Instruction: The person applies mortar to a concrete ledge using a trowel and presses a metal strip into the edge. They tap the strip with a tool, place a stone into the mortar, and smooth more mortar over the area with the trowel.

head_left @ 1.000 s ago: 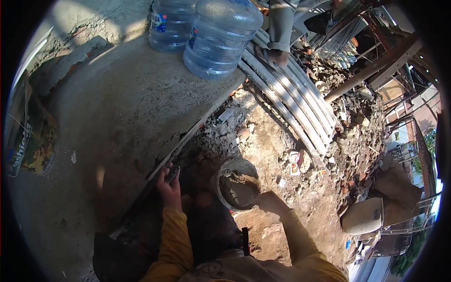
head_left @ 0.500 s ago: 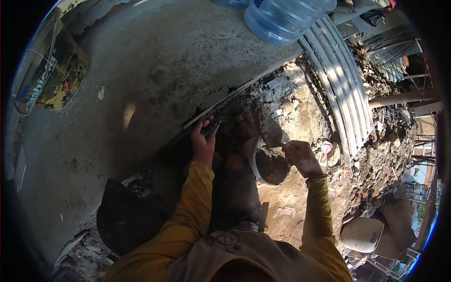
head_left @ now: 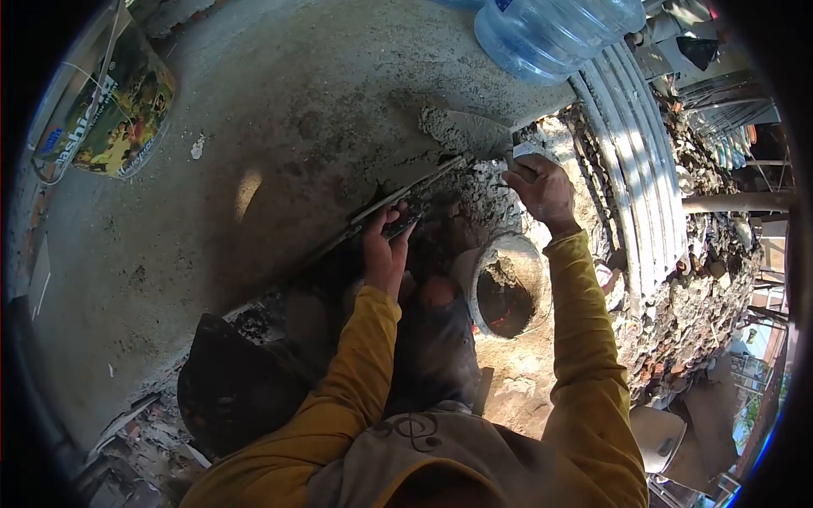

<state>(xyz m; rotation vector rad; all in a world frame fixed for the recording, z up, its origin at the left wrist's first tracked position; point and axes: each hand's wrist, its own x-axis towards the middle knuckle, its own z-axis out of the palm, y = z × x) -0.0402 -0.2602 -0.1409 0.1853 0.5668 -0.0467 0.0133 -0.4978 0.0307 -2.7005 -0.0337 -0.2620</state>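
Observation:
My right hand [head_left: 544, 188] is closed round the handle of a trowel [head_left: 487, 131]. Its broad grey blade, with wet mortar along its left end, lies over the corner of the concrete slab [head_left: 279, 144]. Along the slab's edge runs a thin strip [head_left: 423, 184]. Against the underside of that strip, my left hand [head_left: 388, 254] has thumb and fingers curled round something dark, in deep shade and hard to make out. Between my forearms a bucket [head_left: 476, 317] stands tilted, with some grey mortar inside.
Large blue water bottles [head_left: 555, 42] stand at the top. Corrugated sheeting [head_left: 635, 161] curves down the right over rubble [head_left: 694, 296]. A printed pail [head_left: 127, 127] is at far left. Near my left elbow lies a dark rounded container [head_left: 233, 381].
My right hand has gone up from the bucket to the slab corner with the trowel, whose blade now carries mortar there. My left hand has shifted slightly right in view.

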